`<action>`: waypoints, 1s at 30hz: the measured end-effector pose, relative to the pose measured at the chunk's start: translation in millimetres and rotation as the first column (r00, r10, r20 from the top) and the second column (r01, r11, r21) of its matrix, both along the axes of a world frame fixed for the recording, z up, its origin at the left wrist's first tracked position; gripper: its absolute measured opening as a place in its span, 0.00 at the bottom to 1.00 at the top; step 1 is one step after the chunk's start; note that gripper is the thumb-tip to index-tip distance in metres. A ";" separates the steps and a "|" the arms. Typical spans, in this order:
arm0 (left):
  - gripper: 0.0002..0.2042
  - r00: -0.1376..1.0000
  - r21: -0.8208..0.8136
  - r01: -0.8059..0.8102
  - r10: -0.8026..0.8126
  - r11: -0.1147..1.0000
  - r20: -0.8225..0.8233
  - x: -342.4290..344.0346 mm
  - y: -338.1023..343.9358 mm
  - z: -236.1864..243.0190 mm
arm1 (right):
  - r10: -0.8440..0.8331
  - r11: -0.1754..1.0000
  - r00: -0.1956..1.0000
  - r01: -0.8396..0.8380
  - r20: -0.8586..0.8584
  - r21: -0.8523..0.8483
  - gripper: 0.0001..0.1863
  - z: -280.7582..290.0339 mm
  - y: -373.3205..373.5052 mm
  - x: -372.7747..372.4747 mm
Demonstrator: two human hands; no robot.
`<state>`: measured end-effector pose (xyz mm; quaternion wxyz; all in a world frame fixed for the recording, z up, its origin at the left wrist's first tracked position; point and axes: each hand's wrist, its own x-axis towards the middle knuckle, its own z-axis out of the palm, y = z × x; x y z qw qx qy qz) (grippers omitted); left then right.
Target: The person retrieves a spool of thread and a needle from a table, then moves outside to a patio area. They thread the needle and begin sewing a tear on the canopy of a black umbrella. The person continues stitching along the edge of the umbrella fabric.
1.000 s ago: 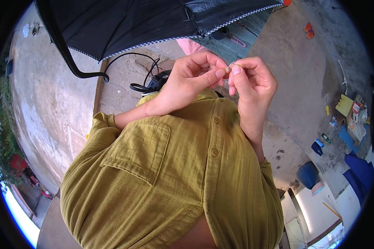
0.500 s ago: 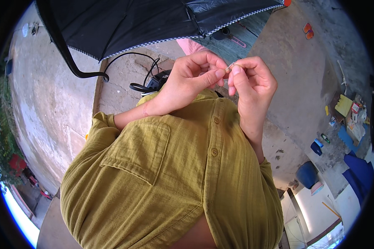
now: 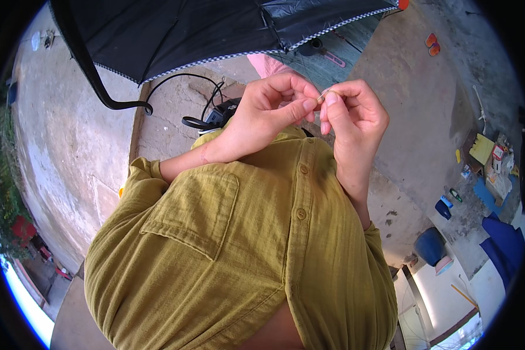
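Note:
Both hands are raised together in front of my chest, fingertips almost touching. Between them is a tiny, thin, pale piece [image 3: 322, 95], too small to name. My left hand [image 3: 274, 108] pinches its near end between thumb and forefinger. At the other end, the thumb and forefinger of my right hand [image 3: 351, 111] are closed on it too, the remaining fingers curled. Most of the piece is hidden by the fingertips. Below the hands is my mustard-green buttoned shirt [image 3: 251, 221].
A black umbrella [image 3: 210, 41] with a checked edge and curved handle spans the top. Beneath it stand a greenish table [image 3: 332, 67] with a pink-handled tool [image 3: 333, 58] and a black bag [image 3: 224, 111]. Orange sandals [image 3: 432, 44] and a blue pot [image 3: 430, 247] are at the right.
The hands hold nearly the same pose. The thin piece between the fingertips has turned slightly and looks less bright than before.

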<state>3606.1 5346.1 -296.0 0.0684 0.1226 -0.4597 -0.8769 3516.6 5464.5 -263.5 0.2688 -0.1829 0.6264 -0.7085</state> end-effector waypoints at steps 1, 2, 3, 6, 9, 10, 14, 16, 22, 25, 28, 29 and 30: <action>0.05 1.000 0.001 0.000 0.000 1.000 -0.001 -0.1 0.3 0.0 | -0.001 1.000 1.000 0.001 -0.002 0.002 0.03 0.1 0.4 0.1; 0.05 1.000 0.001 0.000 0.000 1.000 -0.002 -0.2 0.6 0.0 | -0.002 1.000 1.000 0.002 -0.005 0.003 0.03 0.2 0.8 0.2; 0.05 1.000 0.002 0.000 0.000 1.000 -0.003 -0.3 0.9 0.0 | -0.001 1.000 1.000 0.001 -0.003 -0.001 0.03 0.5 1.1 0.1; 0.05 1.000 -0.013 -0.001 0.001 1.000 -0.004 -0.9 1.6 1.1 | -0.007 1.000 1.000 0.007 0.010 -0.010 0.02 0.8 2.4 0.3; 0.05 1.000 -0.059 -0.002 0.001 0.998 -0.012 -1.1 3.3 3.1 | -0.012 1.000 1.000 0.012 0.025 -0.006 0.02 1.6 5.0 1.1; 0.05 1.000 -0.058 -0.004 0.003 0.998 -0.015 -1.1 3.7 3.1 | -0.008 1.000 1.000 0.008 0.025 0.001 0.01 2.1 6.2 1.0; 0.05 1.000 -0.088 -0.020 0.017 0.996 -0.026 -1.9 5.6 1.8 | -0.002 1.000 0.999 0.002 0.034 -0.014 0.03 1.0 10.2 -0.3; 0.05 0.999 -0.117 -0.023 0.020 0.993 -0.025 -2.5 6.1 1.8 | 0.009 0.999 0.999 -0.008 0.032 -0.035 0.03 -0.3 11.7 -1.7; 0.05 1.000 -0.205 0.006 -0.001 0.979 0.026 -4.0 6.3 4.3 | 0.008 0.999 0.999 -0.006 0.039 -0.045 0.04 -2.0 14.7 -3.9; 0.06 1.000 -0.219 0.016 -0.010 0.975 0.029 -4.7 6.4 4.3 | 0.008 0.999 0.999 -0.007 0.031 -0.038 0.04 -1.8 16.1 -4.6; 0.06 0.999 -0.209 0.021 -0.015 0.978 0.034 -5.3 7.3 5.7 | 0.008 0.999 1.000 -0.006 0.028 -0.045 0.04 -1.6 16.9 -5.7; 0.06 0.999 -0.210 0.024 -0.017 0.977 0.034 -5.4 7.6 5.4 | 0.006 0.999 1.000 -0.005 0.027 -0.049 0.04 -1.2 17.2 -5.9; 0.06 0.999 -0.212 0.027 -0.020 0.977 0.034 -5.6 7.9 5.4 | 0.006 0.999 1.000 -0.004 0.027 -0.052 0.04 -0.9 17.5 -6.2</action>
